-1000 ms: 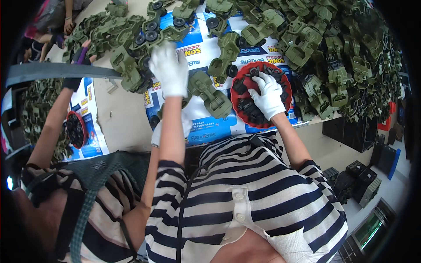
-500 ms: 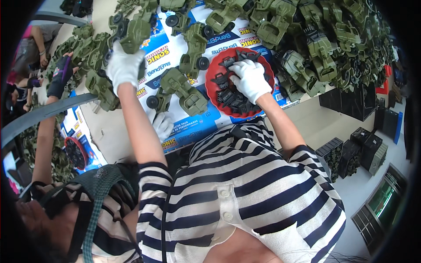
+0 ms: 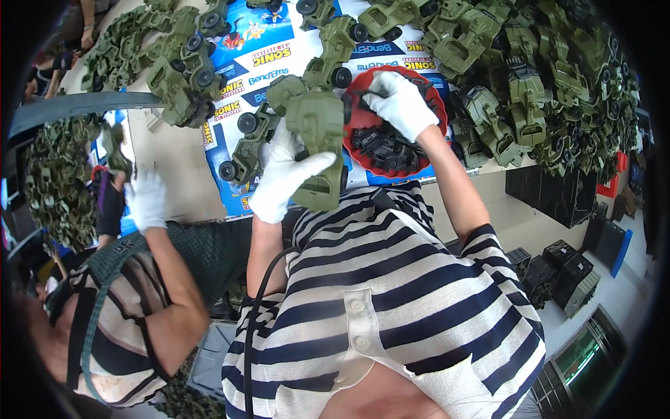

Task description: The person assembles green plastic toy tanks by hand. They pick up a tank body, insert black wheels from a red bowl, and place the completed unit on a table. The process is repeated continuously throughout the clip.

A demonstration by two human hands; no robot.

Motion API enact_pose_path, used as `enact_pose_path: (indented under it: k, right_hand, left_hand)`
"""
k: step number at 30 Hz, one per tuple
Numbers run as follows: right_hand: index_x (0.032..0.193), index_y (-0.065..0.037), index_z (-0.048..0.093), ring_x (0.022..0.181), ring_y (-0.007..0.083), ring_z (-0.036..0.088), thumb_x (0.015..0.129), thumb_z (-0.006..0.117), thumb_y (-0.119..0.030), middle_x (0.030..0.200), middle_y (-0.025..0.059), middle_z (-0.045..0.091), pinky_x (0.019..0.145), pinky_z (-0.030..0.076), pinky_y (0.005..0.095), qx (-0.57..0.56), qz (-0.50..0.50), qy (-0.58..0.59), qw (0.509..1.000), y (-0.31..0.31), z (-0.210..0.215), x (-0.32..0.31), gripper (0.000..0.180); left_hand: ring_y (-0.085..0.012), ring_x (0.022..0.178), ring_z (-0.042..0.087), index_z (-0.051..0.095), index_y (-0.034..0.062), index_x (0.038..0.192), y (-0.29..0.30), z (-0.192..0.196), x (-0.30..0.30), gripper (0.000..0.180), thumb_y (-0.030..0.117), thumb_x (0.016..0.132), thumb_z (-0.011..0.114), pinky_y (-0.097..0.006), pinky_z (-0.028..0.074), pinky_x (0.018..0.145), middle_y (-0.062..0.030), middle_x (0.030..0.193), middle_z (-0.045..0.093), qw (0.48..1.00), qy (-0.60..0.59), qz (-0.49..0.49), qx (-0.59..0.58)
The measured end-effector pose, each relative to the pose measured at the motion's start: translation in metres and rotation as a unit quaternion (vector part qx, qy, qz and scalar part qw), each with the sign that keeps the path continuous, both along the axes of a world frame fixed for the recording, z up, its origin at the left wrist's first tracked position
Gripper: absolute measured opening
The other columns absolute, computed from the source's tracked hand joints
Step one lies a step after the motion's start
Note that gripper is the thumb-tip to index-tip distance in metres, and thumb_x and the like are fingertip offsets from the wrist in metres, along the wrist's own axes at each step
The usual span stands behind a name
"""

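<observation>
In a white glove, my left hand (image 3: 278, 183) grips an olive-green toy jeep (image 3: 315, 140) in front of me, held up over the work surface. A red scalloped basin (image 3: 441, 112) stands to the right of it, with small black plastic parts (image 3: 387, 148) piled inside. My right hand (image 3: 401, 105), also gloved in white, is over the basin's far left side. Its fingers pinch a black plastic part (image 3: 357, 96) beside the jeep's right side; the part's exact shape is partly hidden.
More green toy jeeps (image 3: 488, 115) crowd the right side, and others (image 3: 174, 77) stand to the left and back. Printed cardboard sheets (image 3: 255, 38) cover the table. At left sits a co-worker with a white-gloved hand (image 3: 146, 199). A grey curved bar (image 3: 84, 105) crosses there. Dark crates (image 3: 562, 279) stand at right.
My left hand came back from the far left with a jeep, now in front of me. My right hand rose from the pile, a black part in its fingers. The co-worker's hands moved left.
</observation>
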State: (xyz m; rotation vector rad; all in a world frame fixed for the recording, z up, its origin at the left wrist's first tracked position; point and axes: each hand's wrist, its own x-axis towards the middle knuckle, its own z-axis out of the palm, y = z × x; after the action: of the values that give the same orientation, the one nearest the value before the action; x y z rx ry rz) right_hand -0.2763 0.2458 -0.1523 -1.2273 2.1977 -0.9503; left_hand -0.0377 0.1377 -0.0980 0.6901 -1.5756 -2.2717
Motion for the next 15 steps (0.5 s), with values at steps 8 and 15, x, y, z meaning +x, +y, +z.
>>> enact_pose_path:
  k: [8, 15]
  right_hand:
    - [0.147, 0.001, 0.037, 0.091, 0.013, 0.056, 0.097, 0.057, -0.043, 0.115, 0.0073, 0.061, 0.085, 0.046, 0.0284, 0.001, 0.225, -0.372, 0.901, 0.007, 0.071, -0.02, 0.069]
    - [0.145, 0.002, 0.043, 0.123, 0.0147, 0.052, 0.095, 0.063, -0.023, 0.144, 0.0078, 0.052, 0.103, 0.038, 0.0266, -0.03, 0.242, -0.452, 0.858, 0.01, 0.057, -0.016, 0.06]
  left_hand:
    - [-0.0137, 0.113, 0.056, 0.033, 0.0027, 0.149, 0.007, 0.018, 0.001, 0.082, 0.002, 0.079, 0.076, -0.029, 0.046, 0.096, -0.0067, 0.133, 0.055, 0.985, -0.037, -0.122, 0.118]
    - [-0.011, 0.109, 0.057, 0.039, 0.003, 0.147, 0.006, 0.019, 0.01, 0.074, 0.008, 0.082, 0.075, -0.026, 0.049, 0.09, -0.0061, 0.129, 0.057, 0.984, -0.04, -0.116, 0.132]
